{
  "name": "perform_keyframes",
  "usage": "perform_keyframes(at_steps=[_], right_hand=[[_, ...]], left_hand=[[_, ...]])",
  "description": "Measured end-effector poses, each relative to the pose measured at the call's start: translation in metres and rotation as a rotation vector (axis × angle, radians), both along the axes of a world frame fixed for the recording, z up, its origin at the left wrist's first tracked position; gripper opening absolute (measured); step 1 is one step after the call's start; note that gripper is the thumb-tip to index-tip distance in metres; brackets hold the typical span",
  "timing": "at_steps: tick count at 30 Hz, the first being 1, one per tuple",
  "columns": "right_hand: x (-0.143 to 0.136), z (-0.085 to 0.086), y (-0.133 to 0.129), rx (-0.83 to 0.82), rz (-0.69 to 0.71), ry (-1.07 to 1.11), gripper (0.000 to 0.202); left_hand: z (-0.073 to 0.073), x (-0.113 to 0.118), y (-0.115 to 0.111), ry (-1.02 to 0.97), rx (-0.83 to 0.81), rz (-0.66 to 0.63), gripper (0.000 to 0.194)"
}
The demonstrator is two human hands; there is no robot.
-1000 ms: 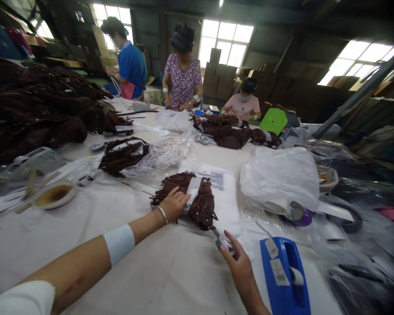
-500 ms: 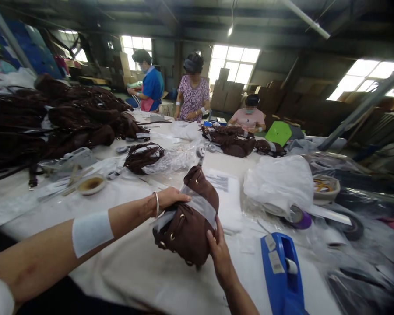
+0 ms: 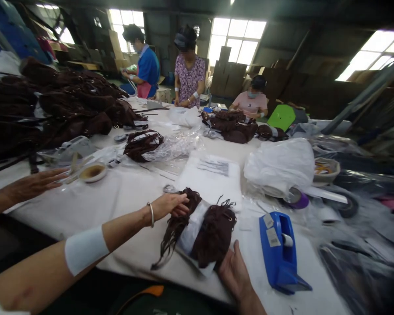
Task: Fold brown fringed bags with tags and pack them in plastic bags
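A dark brown bag (image 3: 213, 234) with fringes and gold eyelets lies near the table's front edge, a pale wrap around its middle. My left hand (image 3: 172, 204), a bangle on its wrist, rests on the bag's upper left part with fingers loosely spread. My right hand (image 3: 233, 267) touches the lower right side, thumb up and palm toward the bag; its other fingers are partly hidden behind it. To the right stands a blue tape dispenser (image 3: 277, 253). Beyond the bag lie white printed sheets (image 3: 213, 168).
Another person's hand (image 3: 36, 186) reaches in from the left, near a tape roll (image 3: 93, 172). Brown bags (image 3: 75, 103) are heaped at the left. White plastic (image 3: 279, 164) lies at the right. Three people are across the table.
The bag has turned over, showing its fringed side, and sits lower on the table. My right hand has shifted down and right. Another person's hand has appeared at the left.
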State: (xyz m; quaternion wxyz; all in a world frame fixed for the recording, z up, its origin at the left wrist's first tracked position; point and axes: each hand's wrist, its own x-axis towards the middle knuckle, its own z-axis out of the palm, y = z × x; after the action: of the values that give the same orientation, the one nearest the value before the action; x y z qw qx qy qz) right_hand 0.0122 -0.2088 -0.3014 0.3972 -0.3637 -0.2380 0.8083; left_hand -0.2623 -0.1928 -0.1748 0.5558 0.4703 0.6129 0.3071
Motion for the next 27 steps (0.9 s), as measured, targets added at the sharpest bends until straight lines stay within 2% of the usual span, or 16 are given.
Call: perform_keyframes(at_steps=[3,5,6,8,10,12,14,15,17,19,21,23,24,27], right_hand=[[0.013,0.005,-0.008,-0.11,-0.093,0.054,0.051],[0.008,0.013,-0.009,-0.121,-0.12,-0.002,0.047],[0.005,0.016,-0.009,-0.104,-0.107,-0.054,0.049],[0.002,0.019,-0.004,-0.048,-0.059,-0.178,0.056],[0.011,0.016,0.003,0.009,-0.012,-0.326,0.061],[0.031,0.014,0.012,0.075,0.046,-0.54,0.067],[0.051,0.019,0.02,0.197,0.072,-0.856,0.074],[0.057,0.025,0.025,0.296,0.057,-1.037,0.077],[0.053,0.04,0.033,0.553,-0.015,-1.317,0.075],[0.027,0.055,0.04,0.854,-0.065,-1.39,0.064],[-0.008,0.06,0.047,1.115,-0.002,-1.323,0.058],[-0.039,0.051,0.053,1.269,0.119,-1.271,0.058],[-0.049,0.042,0.054,1.296,0.177,-1.272,0.06],[-0.053,0.014,0.052,1.255,0.265,-1.313,0.062]], left_hand=[[-0.055,0.005,-0.023,0.284,0.302,-0.097,0.048],[-0.076,0.008,-0.042,0.452,0.501,-0.163,0.04],[-0.079,0.009,-0.05,0.512,0.575,-0.19,0.037],[-0.073,0.007,-0.058,0.582,0.661,-0.205,0.024],[-0.056,0.002,-0.054,0.628,0.713,-0.148,0.016],[-0.039,-0.003,-0.038,0.68,0.789,-0.074,0.018],[-0.034,-0.003,-0.018,0.746,0.851,-0.068,0.019],[-0.038,0.0,-0.008,0.773,0.852,-0.098,0.027],[-0.054,0.009,0.009,0.806,0.802,-0.195,0.045],[-0.076,0.021,0.016,0.817,0.748,-0.294,0.052],[-0.094,0.027,0.01,0.825,0.726,-0.337,0.045],[-0.102,0.022,-0.005,0.834,0.722,-0.305,0.035],[-0.102,0.016,-0.015,0.833,0.72,-0.274,0.032],[-0.093,-0.011,-0.042,0.795,0.713,-0.187,0.023]])
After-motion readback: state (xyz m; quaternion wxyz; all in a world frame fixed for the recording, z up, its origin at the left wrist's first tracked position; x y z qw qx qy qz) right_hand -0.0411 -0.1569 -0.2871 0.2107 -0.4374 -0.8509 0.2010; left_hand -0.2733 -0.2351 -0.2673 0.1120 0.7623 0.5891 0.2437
